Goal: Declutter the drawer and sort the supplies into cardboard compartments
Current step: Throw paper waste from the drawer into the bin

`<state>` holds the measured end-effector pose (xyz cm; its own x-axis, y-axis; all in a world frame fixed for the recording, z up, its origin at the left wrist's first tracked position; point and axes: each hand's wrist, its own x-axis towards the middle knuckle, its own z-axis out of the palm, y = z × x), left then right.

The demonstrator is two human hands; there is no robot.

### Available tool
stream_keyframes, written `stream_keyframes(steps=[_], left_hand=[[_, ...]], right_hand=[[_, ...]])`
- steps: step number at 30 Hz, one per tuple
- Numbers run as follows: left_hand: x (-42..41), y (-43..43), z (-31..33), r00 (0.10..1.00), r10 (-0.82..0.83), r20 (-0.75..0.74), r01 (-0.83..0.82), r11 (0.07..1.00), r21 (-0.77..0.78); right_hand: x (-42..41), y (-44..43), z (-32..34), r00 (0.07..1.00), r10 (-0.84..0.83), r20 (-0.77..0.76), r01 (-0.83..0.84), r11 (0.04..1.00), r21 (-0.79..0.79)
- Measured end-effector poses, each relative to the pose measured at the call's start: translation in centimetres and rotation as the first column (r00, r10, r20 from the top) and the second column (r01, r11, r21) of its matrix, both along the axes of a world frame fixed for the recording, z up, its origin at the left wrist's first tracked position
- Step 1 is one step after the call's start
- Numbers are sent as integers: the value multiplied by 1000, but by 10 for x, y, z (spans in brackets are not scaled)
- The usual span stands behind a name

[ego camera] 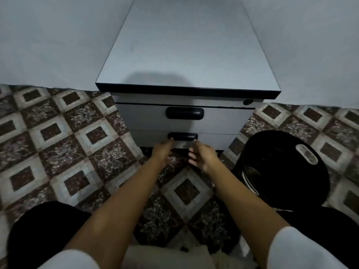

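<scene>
Lower drawer (221, 139) sits closed at 12 o'clock from both your hands, its dark handle (182, 136) running 9 to 3. Your left grip (162, 152) reaches the handle's left end, straight fingertips seemingly touching its lower edge. Your right grip (204, 157) is just below the right end, fingers loosely spread, holding nothing. The upper drawer (139, 117) lies above. A black stool (281, 171) stands at 3 o'clock, beside your pull line toward 6.
</scene>
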<state>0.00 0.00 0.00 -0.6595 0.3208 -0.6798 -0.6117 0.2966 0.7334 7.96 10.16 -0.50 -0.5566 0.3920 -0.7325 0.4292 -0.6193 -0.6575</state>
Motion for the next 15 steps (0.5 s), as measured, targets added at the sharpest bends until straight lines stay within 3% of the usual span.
stream_keyframes(steps=[5, 10, 15], left_hand=[[-18, 13, -14, 916, 114, 385, -201, 960, 195], [-27, 18, -18, 892, 164, 421, -276, 935, 221], [-26, 19, -23, 905, 135, 403, -186, 978, 91]], right_hand=[[-30, 15, -15, 995, -86, 48, 89, 993, -72], [-40, 19, -29, 984, -178, 8, 176, 961, -214], [-36, 16, -33, 995, -88, 47, 96, 977, -193]])
